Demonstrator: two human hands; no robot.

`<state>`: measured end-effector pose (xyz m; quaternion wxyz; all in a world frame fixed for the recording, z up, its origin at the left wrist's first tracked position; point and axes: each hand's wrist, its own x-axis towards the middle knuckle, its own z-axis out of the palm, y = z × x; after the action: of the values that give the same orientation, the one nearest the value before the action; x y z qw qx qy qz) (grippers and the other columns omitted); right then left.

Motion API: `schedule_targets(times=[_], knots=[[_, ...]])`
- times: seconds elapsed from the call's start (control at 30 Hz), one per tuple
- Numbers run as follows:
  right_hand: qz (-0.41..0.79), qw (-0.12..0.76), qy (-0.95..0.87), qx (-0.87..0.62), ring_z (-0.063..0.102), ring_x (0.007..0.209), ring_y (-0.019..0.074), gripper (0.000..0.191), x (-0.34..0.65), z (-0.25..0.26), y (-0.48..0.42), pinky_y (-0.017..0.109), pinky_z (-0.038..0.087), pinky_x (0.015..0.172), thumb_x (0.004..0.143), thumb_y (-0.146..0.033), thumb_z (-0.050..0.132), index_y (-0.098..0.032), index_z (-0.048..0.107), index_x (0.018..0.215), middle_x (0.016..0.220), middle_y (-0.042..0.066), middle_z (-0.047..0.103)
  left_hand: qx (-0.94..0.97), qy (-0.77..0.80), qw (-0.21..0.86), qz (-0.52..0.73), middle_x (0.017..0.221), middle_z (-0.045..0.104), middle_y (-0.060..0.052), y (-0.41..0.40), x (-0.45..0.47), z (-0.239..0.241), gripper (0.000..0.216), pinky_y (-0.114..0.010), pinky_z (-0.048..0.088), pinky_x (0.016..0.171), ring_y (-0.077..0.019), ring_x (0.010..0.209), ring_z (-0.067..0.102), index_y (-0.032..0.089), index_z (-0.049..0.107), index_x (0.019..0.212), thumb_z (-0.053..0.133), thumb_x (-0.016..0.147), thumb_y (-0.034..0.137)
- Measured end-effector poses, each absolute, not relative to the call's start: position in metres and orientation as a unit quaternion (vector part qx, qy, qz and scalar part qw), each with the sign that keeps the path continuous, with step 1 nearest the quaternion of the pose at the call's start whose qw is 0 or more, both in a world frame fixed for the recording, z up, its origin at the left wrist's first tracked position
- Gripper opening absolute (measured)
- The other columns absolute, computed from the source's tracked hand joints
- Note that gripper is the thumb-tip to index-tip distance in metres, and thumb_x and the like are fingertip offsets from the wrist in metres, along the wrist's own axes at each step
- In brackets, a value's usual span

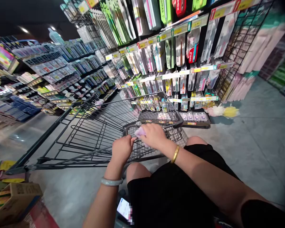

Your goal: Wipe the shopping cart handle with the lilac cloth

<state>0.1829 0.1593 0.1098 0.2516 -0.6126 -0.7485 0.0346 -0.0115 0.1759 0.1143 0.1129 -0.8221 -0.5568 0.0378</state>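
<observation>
Wire display rack (180, 57) crowds the front of the shopping cart (102, 133), open floor (251, 136) off right, cardboard box (14, 198) near-left. Left hand (122, 149) fisted on the cart's back rim, right hand (154, 135) pinching a small pink item (139, 132) just beside it.

Nothing can be read with certainty. The yellow price labels (178, 30) on the shelf rails above the cart (156, 104) are too small and blurred. Lettering on the hanging packs (192, 47) behind the cart is smeared. Print on the box (19, 193) left of the cart is illegible.
</observation>
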Motion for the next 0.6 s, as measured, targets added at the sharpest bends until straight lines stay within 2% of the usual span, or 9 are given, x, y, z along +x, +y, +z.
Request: schedule_targets(times=[0.07, 0.13, 0.2, 0.27, 0.33, 0.43, 0.5, 0.6], knots=[[0.035, 0.255, -0.775, -0.577, 0.062, 0.09, 0.025, 0.031, 0.175, 0.113, 0.159, 0.035, 0.044, 0.074, 0.086, -0.045, 0.051, -0.023, 0.061, 0.105, 0.1, 0.007, 0.069, -0.828, -0.55, 0.107, 0.023, 0.077, 0.067, -0.006, 0.174, -0.014, 0.115, 0.051, -0.033, 0.04, 0.069, -0.0238, 0.075, 0.063, 0.021, 0.059, 0.085, 0.022, 0.099, 0.052], [0.058, 0.248, -0.788, -0.561, 0.062, 0.089, 0.0233, 0.032, 0.191, 0.11, 0.157, 0.034, 0.046, 0.073, 0.085, -0.044, 0.053, -0.026, 0.061, 0.11, 0.103, 0.005, 0.069, -0.838, -0.539, 0.089, -0.002, 0.082, 0.068, -0.006, 0.169, -0.024, 0.119, 0.049, -0.036, 0.042, 0.081, -0.0232, 0.082, 0.063, 0.021, 0.061, 0.09, 0.023, 0.099, 0.05], [0.088, 0.238, -0.778, -0.575, 0.063, 0.087, 0.0217, 0.033, 0.223, 0.103, 0.154, 0.033, 0.047, 0.07, 0.085, -0.042, 0.051, -0.028, 0.061, 0.112, 0.105, 0.004, 0.068, -0.837, -0.54, 0.083, -0.038, 0.094, 0.07, -0.005, 0.162, -0.04, 0.124, 0.043, -0.041, 0.033, 0.101, -0.022, 0.094, 0.062, 0.023, 0.062, 0.102, 0.026, 0.1, 0.047], [0.074, 0.253, -0.748, -0.609, 0.062, 0.093, 0.0231, 0.036, 0.25, 0.096, 0.152, 0.035, 0.047, 0.075, 0.085, -0.041, 0.049, -0.024, 0.061, 0.114, 0.11, 0.005, 0.067, -0.818, -0.563, 0.102, -0.06, 0.103, 0.069, -0.005, 0.156, -0.056, 0.128, 0.038, -0.046, 0.019, 0.111, -0.0218, 0.101, 0.06, 0.025, 0.062, 0.106, 0.029, 0.1, 0.043], [0.034, 0.266, -0.718, -0.642, 0.061, 0.1, 0.0254, 0.037, 0.256, 0.091, 0.151, 0.037, 0.046, 0.082, 0.084, -0.041, 0.051, -0.02, 0.061, 0.113, 0.112, 0.008, 0.066, -0.793, -0.595, 0.122, -0.048, 0.097, 0.069, -0.005, 0.153, -0.066, 0.128, 0.037, -0.046, 0.022, 0.108, -0.023, 0.098, 0.059, 0.024, 0.064, 0.097, 0.031, 0.099, 0.042], [0.017, 0.255, -0.698, -0.669, 0.061, 0.091, 0.0254, 0.035, 0.221, 0.096, 0.15, 0.037, 0.044, 0.079, 0.087, -0.046, 0.049, -0.019, 0.062, 0.104, 0.1, 0.01, 0.067, -0.776, -0.618, 0.123, -0.013, 0.086, 0.067, -0.006, 0.155, -0.069, 0.124, 0.037, -0.038, 0.035, 0.087, -0.0239, 0.089, 0.059, 0.022, 0.062, 0.086, 0.033, 0.098, 0.041], [0.023, 0.247, -0.731, -0.635, 0.06, 0.089, 0.0251, 0.035, 0.187, 0.104, 0.15, 0.036, 0.043, 0.077, 0.088, -0.048, 0.048, -0.02, 0.061, 0.103, 0.096, 0.009, 0.067, -0.773, -0.622, 0.126, -0.006, 0.087, 0.066, -0.006, 0.157, -0.068, 0.122, 0.037, -0.035, 0.034, 0.077, -0.0241, 0.09, 0.058, 0.021, 0.062, 0.086, 0.034, 0.098, 0.042], [0.029, 0.229, -0.785, -0.575, 0.061, 0.091, 0.0247, 0.032, 0.164, 0.115, 0.151, 0.034, 0.043, 0.076, 0.086, -0.044, 0.05, -0.021, 0.06, 0.107, 0.1, 0.007, 0.067, -0.771, -0.622, 0.133, -0.006, 0.088, 0.066, -0.006, 0.157, -0.068, 0.122, 0.037, -0.033, 0.031, 0.073, -0.0236, 0.09, 0.058, 0.021, 0.061, 0.086, 0.034, 0.098, 0.043]])
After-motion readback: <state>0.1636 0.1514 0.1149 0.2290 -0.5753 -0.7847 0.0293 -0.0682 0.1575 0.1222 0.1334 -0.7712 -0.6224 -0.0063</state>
